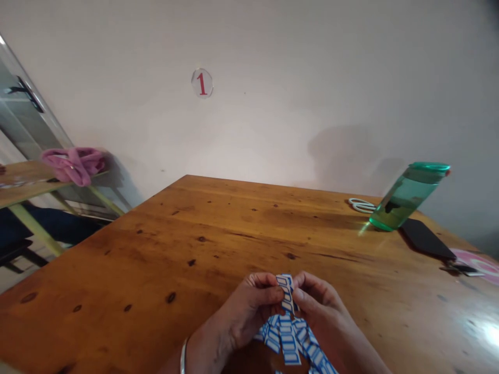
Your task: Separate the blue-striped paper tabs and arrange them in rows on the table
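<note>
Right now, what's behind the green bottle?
A white cable shows past its left edge, a black flat object past its right, the wall beyond. Whether either continues behind the green bottle is hidden; can't tell if its dark patch is on, inside or behind it.

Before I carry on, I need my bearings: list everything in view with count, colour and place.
table: one, brown, foreground
strips: several, white and blue, bottom centre
bottle: one, green, table's right side
cable: one, white, beside bottle
flat item: one, black, right of bottle
disc: one, pink and white, right edge
small item: dark, beside disc, unclear
sign: one, clear with red 1, on wall
wall: one, pale, behind
door: one, grey, left
second table: one, wood-coloured top, left
cloth: one, pink, on second table
dark fabric: count unclear, below second table
bangle: one, silver, left of strips
left hand grip: one, bare, holding strips
right hand grip: one, bare, holding strips
</note>
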The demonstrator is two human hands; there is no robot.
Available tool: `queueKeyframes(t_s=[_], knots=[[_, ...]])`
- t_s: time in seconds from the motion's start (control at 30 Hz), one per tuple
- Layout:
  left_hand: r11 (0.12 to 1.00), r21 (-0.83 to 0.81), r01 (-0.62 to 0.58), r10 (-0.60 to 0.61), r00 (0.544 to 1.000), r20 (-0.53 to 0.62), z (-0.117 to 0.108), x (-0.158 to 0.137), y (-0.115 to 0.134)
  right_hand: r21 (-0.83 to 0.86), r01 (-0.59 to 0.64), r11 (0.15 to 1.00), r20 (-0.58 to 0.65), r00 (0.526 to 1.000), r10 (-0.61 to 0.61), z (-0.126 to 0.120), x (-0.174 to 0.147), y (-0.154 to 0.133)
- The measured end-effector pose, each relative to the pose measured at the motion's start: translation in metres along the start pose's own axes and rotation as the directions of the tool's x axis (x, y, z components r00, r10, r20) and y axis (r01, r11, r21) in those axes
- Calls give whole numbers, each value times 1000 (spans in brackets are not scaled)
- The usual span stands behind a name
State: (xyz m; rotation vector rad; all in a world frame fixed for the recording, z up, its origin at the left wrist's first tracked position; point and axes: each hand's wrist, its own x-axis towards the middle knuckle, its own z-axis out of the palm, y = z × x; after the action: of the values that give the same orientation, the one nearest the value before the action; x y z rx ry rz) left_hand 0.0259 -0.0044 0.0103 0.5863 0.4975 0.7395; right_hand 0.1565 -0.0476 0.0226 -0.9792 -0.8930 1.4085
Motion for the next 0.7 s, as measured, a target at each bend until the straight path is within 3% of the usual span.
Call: queueKeyframes(t_s=[0.13, 0.23, 0.33, 0.47, 0.57, 0.7], knots=[[999, -36, 23, -21, 998, 56, 0, -1, 0, 17, 11, 1000, -22, 1000, -11, 4, -4, -1], [998, -59, 28, -23, 995, 96, 2, -1, 0, -93, 109, 990, -90, 989, -117, 9, -7, -3], [997, -79, 24, -19, 998, 64, 2, 0, -1, -226, 218, 949, -95, 965, -245, 11, -9, -3], [997, -75, 5, -3, 1000, 30, 1, 2, -3, -341, 269, 901, -171, 924, -341, 12, -10, -4], [998, -68, -18, 19, 1000, 17, 2, 1, -2, -358, 261, 897, -110, 942, -318, 11, -11, -6], [998, -56, -36, 37, 999, 18, 4, 0, 0, -221, 191, 956, -54, 977, -207, 11, -12, -8]])
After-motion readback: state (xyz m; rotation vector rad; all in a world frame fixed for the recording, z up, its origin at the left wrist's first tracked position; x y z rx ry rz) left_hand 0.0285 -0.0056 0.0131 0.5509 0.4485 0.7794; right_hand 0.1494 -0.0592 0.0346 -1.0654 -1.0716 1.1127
